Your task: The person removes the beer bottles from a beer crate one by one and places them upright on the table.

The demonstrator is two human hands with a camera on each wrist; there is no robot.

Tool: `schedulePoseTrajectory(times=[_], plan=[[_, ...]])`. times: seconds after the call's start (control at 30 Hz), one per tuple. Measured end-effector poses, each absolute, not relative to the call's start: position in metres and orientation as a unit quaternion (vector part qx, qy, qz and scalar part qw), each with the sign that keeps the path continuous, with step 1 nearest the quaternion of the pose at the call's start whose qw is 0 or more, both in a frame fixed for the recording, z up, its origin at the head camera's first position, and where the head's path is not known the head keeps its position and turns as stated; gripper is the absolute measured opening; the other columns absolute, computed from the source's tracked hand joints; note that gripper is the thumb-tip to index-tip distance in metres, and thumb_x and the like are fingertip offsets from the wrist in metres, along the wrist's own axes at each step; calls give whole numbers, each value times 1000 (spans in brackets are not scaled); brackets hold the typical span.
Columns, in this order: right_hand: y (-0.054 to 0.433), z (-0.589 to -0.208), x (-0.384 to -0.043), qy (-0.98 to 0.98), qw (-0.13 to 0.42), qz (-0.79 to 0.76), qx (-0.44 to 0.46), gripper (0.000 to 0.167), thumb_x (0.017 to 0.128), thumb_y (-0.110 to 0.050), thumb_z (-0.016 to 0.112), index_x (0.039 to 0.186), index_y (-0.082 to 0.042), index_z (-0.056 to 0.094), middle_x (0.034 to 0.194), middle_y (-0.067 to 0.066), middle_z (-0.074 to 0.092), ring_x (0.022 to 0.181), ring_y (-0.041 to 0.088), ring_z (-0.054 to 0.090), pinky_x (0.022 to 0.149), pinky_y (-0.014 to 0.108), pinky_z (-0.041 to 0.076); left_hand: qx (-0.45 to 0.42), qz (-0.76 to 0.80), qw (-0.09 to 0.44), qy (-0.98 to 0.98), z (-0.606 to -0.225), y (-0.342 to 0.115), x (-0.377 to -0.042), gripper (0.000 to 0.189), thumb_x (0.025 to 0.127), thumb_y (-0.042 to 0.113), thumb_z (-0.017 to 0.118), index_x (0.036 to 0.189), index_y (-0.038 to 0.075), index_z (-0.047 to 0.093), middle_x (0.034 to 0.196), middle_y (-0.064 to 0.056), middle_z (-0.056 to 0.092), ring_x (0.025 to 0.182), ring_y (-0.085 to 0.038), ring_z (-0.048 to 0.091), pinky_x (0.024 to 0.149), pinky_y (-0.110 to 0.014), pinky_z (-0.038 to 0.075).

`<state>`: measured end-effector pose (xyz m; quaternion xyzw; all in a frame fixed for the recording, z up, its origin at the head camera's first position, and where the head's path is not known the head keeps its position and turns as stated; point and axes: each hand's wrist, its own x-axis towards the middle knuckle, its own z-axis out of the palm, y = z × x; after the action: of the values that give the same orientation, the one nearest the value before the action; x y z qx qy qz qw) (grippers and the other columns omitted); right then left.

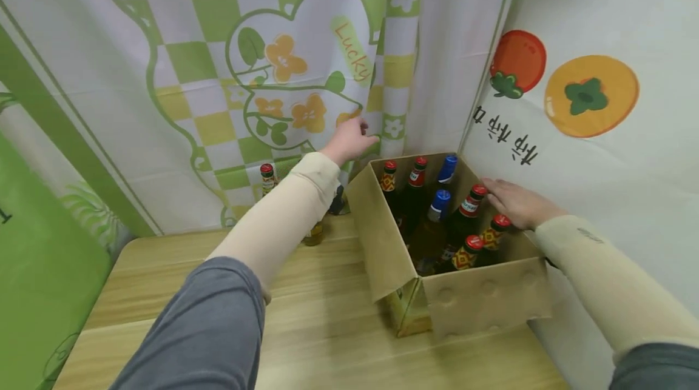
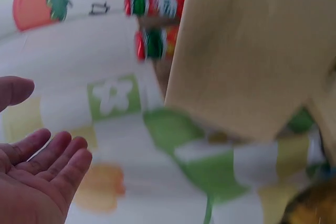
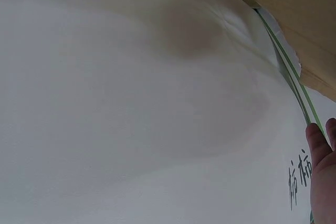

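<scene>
A cardboard box [image 1: 379,238] with raised flaps holds several upright bottles, some with red caps and others with blue caps, such as the blue-capped bottle [image 1: 437,205]. My left hand [image 1: 349,140] hovers beyond the box's back left corner, in front of the curtain. Its fingers are loosely bent and its palm is bare in the left wrist view, with nothing held. On the box's right side, my right hand [image 1: 516,203] lies with extended fingers along the edge, close to the wall. The right wrist view catches only part of this hand [image 3: 323,177] at its border.
Behind my left forearm stands a red-capped bottle [image 1: 267,179], mostly hidden. The wooden table [image 1: 306,329] carries the box near its right edge. A checkered curtain [image 1: 207,68] hangs behind, and a white printed covering [image 1: 606,178] runs along the right.
</scene>
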<state>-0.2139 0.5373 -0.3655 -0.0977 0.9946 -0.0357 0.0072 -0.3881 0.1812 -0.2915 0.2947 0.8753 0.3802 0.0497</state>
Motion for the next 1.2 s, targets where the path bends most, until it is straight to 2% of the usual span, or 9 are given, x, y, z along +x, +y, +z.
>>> schedulePoseTrajectory(times=[0.13, 0.4, 0.6, 0.8, 1.0, 1.07, 1.2], plan=[[538, -365, -213, 994, 8, -40, -97, 50, 110, -12, 44, 148, 19, 36, 152, 39, 35, 140, 57, 34, 115, 62, 27, 322, 355, 56, 876, -306, 209, -380, 51, 101, 24, 63, 142, -6, 53, 132, -19, 62, 124, -31, 58, 103, -36, 46], [534, -367, -216, 994, 6, -51, -101, 51, 110, -14, 43, 149, 19, 36, 153, 38, 35, 141, 56, 33, 116, 61, 26, 304, 324, 98, 891, -345, 228, -381, 59, 99, 27, 68, 145, -6, 50, 140, -21, 60, 127, -32, 58, 104, -38, 47], [537, -367, -215, 994, 4, -54, -90, 52, 111, -16, 42, 151, 17, 34, 155, 38, 33, 142, 55, 31, 117, 61, 25, 347, 265, 79, 896, -354, 238, -389, 45, 94, 19, 75, 131, -3, 62, 120, -15, 68, 109, -28, 64, 96, -36, 49], [541, -364, -212, 995, 2, -54, -90, 52, 111, -15, 42, 150, 18, 35, 154, 38, 34, 142, 55, 32, 117, 61, 25, 395, 211, 61, 892, -354, 244, -390, 28, 93, 13, 76, 119, 3, 71, 111, -10, 71, 102, -25, 65, 90, -36, 50], [543, -361, -210, 994, -11, -53, -92, 50, 110, -12, 43, 149, 19, 36, 152, 39, 37, 140, 56, 34, 116, 61, 26, 475, 157, 16, 866, -357, 244, -385, 19, 97, 17, 74, 110, 3, 69, 99, -8, 68, 90, -21, 61, 83, -36, 49], [542, -363, -210, 994, -19, -55, -96, 49, 109, -11, 45, 147, 19, 38, 150, 39, 38, 140, 56, 36, 115, 62, 27, 469, 172, 14, 866, -361, 241, -384, 17, 98, 16, 73, 108, 3, 68, 97, -8, 67, 89, -22, 61, 83, -36, 48], [540, -367, -212, 993, -24, -56, -103, 48, 108, -11, 46, 146, 20, 40, 149, 39, 41, 139, 55, 37, 115, 61, 29, 431, 227, 13, 873, -368, 234, -387, 21, 98, 18, 73, 115, 5, 71, 104, -7, 71, 97, -21, 65, 88, -35, 50]])
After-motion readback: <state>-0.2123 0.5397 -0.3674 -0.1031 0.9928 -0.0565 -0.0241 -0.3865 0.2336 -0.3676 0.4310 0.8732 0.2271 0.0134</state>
